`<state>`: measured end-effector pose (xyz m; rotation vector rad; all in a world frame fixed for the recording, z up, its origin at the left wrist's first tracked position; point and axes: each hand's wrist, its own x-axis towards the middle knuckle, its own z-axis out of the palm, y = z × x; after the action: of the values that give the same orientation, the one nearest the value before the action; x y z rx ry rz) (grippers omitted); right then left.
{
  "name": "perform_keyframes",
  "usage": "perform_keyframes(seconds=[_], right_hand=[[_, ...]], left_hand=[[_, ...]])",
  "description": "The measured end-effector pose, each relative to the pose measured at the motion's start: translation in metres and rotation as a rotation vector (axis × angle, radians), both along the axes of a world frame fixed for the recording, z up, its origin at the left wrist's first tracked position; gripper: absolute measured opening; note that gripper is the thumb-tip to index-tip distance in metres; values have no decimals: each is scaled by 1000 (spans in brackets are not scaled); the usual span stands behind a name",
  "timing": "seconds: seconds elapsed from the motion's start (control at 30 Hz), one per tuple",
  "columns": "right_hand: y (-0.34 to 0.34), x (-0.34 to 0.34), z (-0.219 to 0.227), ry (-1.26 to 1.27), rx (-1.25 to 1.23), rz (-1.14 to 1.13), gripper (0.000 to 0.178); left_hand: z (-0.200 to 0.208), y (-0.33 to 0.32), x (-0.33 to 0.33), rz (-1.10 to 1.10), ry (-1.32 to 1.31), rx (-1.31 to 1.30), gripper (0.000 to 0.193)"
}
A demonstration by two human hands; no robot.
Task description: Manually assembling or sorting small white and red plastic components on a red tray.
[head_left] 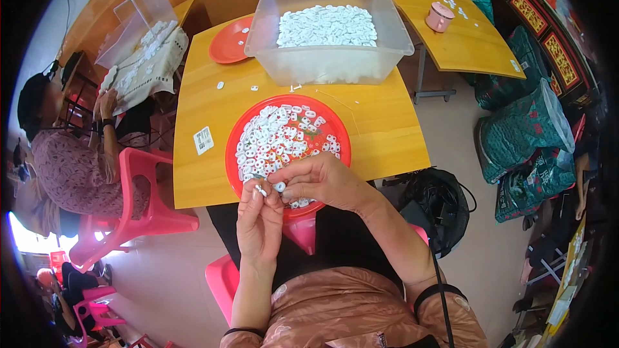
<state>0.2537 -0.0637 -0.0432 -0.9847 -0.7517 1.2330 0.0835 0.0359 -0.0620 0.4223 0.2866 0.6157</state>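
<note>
Over the red tray (334, 122), left grip (256, 224) pinches a white piece (260, 191), right grip (320, 183) a round piece (279, 187); probably joining, which calls for alignment.

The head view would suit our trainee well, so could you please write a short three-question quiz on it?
1. Which container stands on the table, beyond the red tray of small white pieces? (a) a wooden crate (b) a translucent plastic bin (c) a metal bucket
2. True or false: the pink cup stands on a separate table, at the right.
3. Fill in: the left hand and the right hand are close together over the ____ side of the red tray, as seen from the seated person.

Key: 1. b; 2. true; 3. near
</note>
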Motion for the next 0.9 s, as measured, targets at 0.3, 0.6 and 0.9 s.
perform_keyframes(seconds=[0.3,0.6,0.9], right_hand=[[11,7,-35,19,-24,-178,27],[15,11,-28,59,-35,-247,22],[16,15,-38,10,-78,-242,25]], left_hand=[[3,7,23,-7,75,58,15],[-16,8,24,202,444,402,14],[-27,8,30,227,509,444,14]])
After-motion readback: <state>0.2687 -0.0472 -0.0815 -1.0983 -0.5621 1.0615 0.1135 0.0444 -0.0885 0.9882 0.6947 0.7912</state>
